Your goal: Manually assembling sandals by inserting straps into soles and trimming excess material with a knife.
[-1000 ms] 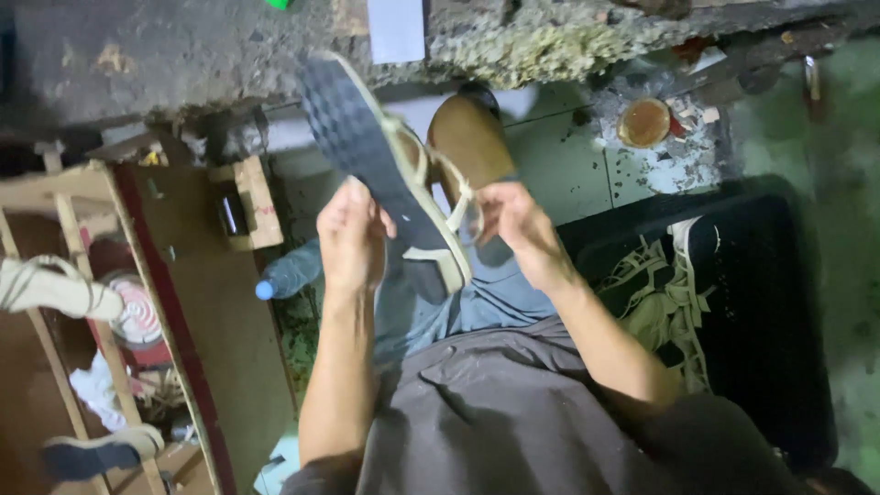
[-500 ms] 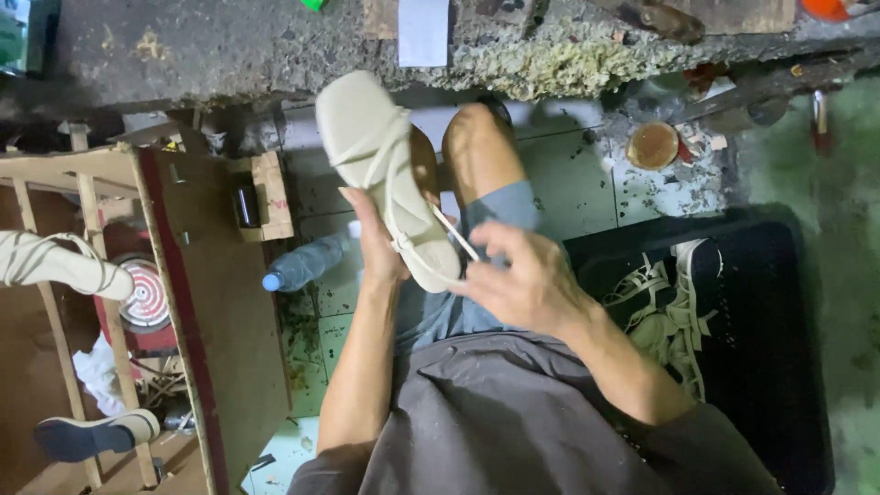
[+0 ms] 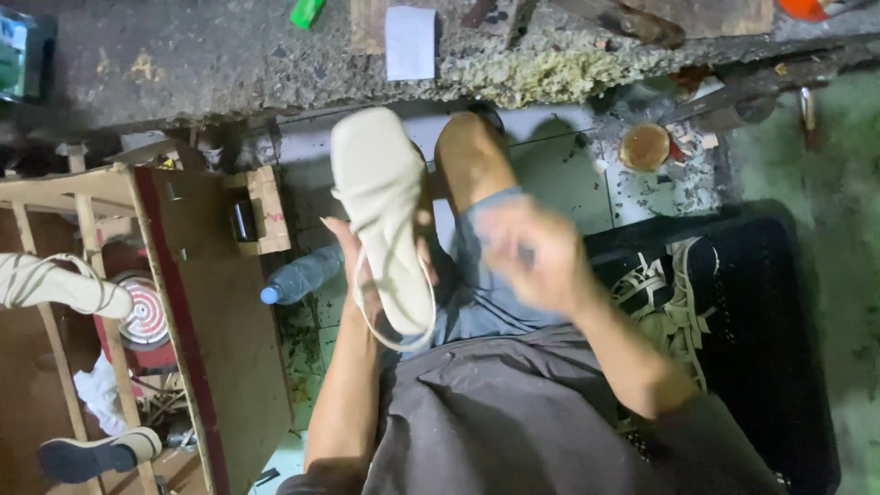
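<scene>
In the head view the left hand [image 3: 367, 266] grips a cream strappy sandal with a flat pale sole [image 3: 385, 211] from behind, fingers wrapped round its edge, so that the upper faces the person and the toe points away toward the rough grey stone tabletop [image 3: 183, 64]; held up over the lap like this, the straps can be looked over closely; the right hand [image 3: 536, 252] hovers just beside the sandal, blurred, fingers loosely spread and holding nothing that can be made out. The sandal is off-white throughout; crossed bands run over the front, and a thin loop of strap hangs free below the heel end. Near the left forearm a clear plastic bottle with a blue cap [image 3: 298, 275] lies on the tiled floor; on the right a black plastic crate [image 3: 779, 367] holds more pale strappy sandals [image 3: 660, 293], kept within reach; a brown wooden rack [image 3: 211, 321] stands at the left.
</scene>
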